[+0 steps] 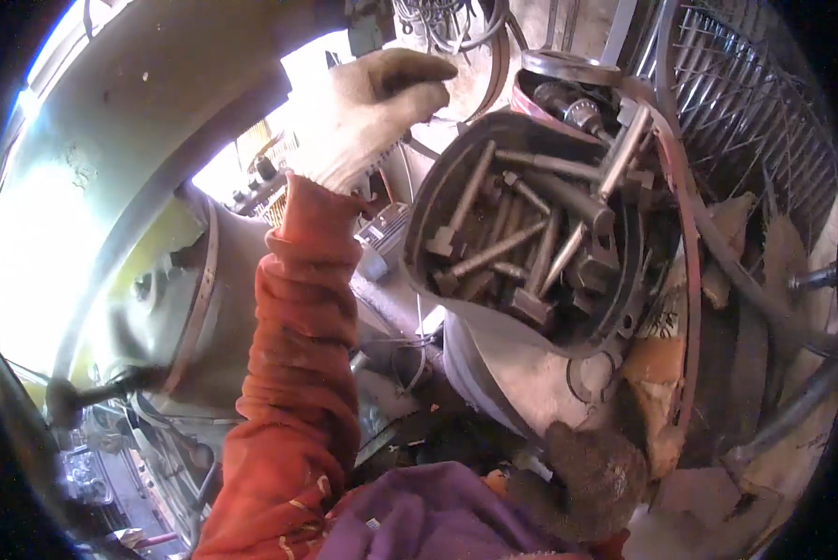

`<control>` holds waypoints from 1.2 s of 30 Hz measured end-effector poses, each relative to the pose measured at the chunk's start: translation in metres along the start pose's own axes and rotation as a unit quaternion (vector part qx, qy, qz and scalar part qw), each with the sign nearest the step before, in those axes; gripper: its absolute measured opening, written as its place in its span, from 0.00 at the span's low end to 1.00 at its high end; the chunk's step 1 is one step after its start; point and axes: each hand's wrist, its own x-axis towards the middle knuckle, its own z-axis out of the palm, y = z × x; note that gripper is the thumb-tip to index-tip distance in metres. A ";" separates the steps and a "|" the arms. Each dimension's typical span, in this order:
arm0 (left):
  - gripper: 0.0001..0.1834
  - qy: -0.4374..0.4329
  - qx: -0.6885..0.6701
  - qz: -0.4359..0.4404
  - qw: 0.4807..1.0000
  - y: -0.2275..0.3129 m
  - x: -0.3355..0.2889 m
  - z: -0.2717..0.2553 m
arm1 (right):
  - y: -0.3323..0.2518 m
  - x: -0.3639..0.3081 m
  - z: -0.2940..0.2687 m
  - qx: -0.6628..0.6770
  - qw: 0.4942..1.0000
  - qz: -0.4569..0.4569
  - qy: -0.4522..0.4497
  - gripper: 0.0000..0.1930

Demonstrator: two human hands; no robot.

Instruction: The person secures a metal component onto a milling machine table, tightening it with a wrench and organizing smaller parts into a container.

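My left arm, in an orange sleeve, reaches forward from the lower edge. My left hand [358, 107], in a pale, soiled work glove, is nearest the far left rim of a dark bin. Its fingers and thumb curve apart to the right, with nothing visible between them. Inside that oval bin [419, 224] lie several large metal bolts [494, 247], heaped at different angles. Low on the right, close to my body, is my right hand [596, 476] in a dark, dirty knitted glove. Its fingers are in shadow and hard to make out.
A large, pale curved metal shell [92, 159] arches over the left side. At the far right stands a bundle of thin metal rods [727, 75]. A round tin [568, 67] and a drill chuck [582, 114] sit behind the bin. A thick hose [732, 266] runs down the right.
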 end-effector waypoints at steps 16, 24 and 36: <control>0.13 -0.211 0.470 0.204 0.832 0.049 -0.011 0.040 | 0.005 -0.020 -0.003 0.022 1.000 0.017 0.007 0.21; 0.19 -0.214 0.505 0.205 0.811 0.061 -0.010 0.041 | -0.013 -0.035 0.015 0.044 0.999 -0.015 0.022 0.20; 0.12 0.182 -0.085 0.136 0.970 0.119 -0.213 0.002 | -0.061 -0.066 0.038 0.082 0.995 -0.062 -0.004 0.19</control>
